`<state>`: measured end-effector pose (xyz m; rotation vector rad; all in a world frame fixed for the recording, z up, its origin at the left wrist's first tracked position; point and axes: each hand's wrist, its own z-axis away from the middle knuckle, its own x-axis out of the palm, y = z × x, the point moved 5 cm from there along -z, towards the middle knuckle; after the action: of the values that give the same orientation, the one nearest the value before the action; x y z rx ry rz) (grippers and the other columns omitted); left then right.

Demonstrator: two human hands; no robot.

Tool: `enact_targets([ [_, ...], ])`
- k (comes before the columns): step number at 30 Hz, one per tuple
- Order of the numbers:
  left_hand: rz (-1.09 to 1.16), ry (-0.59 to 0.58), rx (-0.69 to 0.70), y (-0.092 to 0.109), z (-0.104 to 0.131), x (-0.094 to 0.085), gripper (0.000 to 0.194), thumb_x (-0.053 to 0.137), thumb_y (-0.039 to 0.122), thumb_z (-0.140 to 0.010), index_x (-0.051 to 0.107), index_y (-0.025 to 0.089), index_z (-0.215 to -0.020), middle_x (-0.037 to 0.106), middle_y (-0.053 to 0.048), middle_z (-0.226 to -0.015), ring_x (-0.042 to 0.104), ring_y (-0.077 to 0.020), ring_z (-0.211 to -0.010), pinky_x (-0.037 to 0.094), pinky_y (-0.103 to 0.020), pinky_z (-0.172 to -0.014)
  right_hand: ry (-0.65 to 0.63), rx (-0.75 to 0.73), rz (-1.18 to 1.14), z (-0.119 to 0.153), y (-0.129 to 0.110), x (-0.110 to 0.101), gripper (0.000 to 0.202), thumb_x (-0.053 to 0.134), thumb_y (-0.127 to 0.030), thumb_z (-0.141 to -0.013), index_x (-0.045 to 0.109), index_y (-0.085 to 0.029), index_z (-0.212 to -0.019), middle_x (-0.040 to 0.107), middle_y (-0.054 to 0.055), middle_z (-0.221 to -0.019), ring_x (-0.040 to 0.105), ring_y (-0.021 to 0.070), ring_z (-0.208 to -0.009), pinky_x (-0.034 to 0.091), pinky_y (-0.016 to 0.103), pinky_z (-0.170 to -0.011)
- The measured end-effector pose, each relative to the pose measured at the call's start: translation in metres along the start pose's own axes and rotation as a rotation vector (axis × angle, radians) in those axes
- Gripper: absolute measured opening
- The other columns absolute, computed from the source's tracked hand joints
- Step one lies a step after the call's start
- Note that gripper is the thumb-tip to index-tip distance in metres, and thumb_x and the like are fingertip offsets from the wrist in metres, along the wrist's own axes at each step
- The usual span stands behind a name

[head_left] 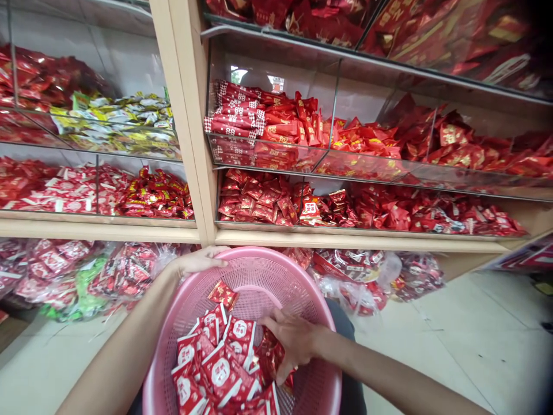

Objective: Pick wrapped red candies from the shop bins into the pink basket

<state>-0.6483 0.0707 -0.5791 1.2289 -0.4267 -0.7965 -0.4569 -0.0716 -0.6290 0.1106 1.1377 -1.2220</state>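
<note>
A pink mesh plastic basket stands in front of me, tilted slightly, with wrapped packets inside. My left hand is closed on its far left rim. Inside the basket my right hand curls around dark red foil packets, its thumb and fingers on either side of them. How many it grips is hidden. Beside it lies a heap of red packets with white edges and white round labels. One red and gold packet rests apart, near the basket's far wall.
Wooden shelves with clear-fronted compartments hold many red packets and some yellow ones. Under the lowest shelf, filled plastic bags sit on the tiled floor on both sides of the basket.
</note>
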Motion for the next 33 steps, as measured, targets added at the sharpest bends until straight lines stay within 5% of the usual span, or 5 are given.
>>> enact_targets([
  [6,0.059,-0.023,-0.007,-0.002,0.003,0.004,0.047,0.065,0.029,-0.073,0.052,0.021,-0.118,0.065,-0.004,-0.106,0.061,-0.0212,-0.095,0.047,-0.034,-0.084,-0.065,-0.078,0.104,-0.005,0.000,0.005,0.078,0.080,-0.042,-0.043,0.050,-0.016,-0.110,0.051,0.008,-0.107,0.051,0.0274,-0.099,0.042,0.036,-0.084],
  [13,-0.078,0.029,0.010,-0.003,0.005,0.002,0.046,0.064,0.034,-0.072,0.054,0.020,-0.115,0.064,-0.003,-0.107,0.057,-0.0220,-0.099,0.045,-0.031,-0.085,-0.088,-0.028,0.140,0.000,0.001,0.003,0.053,0.077,-0.042,-0.047,0.054,-0.020,-0.089,0.057,0.000,-0.085,0.057,0.0211,-0.078,0.042,0.028,-0.069],
  [19,-0.142,0.056,-0.006,-0.001,0.008,0.000,0.052,0.063,0.037,-0.071,0.053,0.022,-0.119,0.060,-0.003,-0.120,0.053,-0.0238,-0.109,0.042,-0.031,-0.092,-0.082,0.002,0.151,0.014,0.001,0.009,0.061,0.070,-0.048,-0.056,0.049,-0.017,-0.103,0.060,0.008,-0.098,0.060,0.0266,-0.084,0.044,0.033,-0.070],
  [25,-0.159,0.114,-0.004,0.002,0.007,-0.003,0.058,0.064,0.039,-0.070,0.050,0.023,-0.124,0.052,-0.002,-0.132,0.044,-0.0253,-0.122,0.035,-0.032,-0.101,0.011,0.018,0.272,0.022,0.000,0.012,0.060,0.060,-0.054,-0.066,0.047,-0.014,-0.109,0.064,0.012,-0.091,0.063,0.0306,-0.079,0.044,0.042,-0.075],
  [33,-0.191,0.082,-0.005,0.000,0.000,-0.004,0.058,0.063,0.037,-0.073,0.047,0.025,-0.127,0.050,-0.001,-0.134,0.041,-0.0255,-0.124,0.036,-0.031,-0.100,-0.027,-0.015,0.188,0.029,0.002,0.005,0.051,0.052,-0.052,-0.076,0.043,-0.015,-0.111,0.064,0.013,-0.094,0.063,0.0279,-0.079,0.044,0.033,-0.061],
])
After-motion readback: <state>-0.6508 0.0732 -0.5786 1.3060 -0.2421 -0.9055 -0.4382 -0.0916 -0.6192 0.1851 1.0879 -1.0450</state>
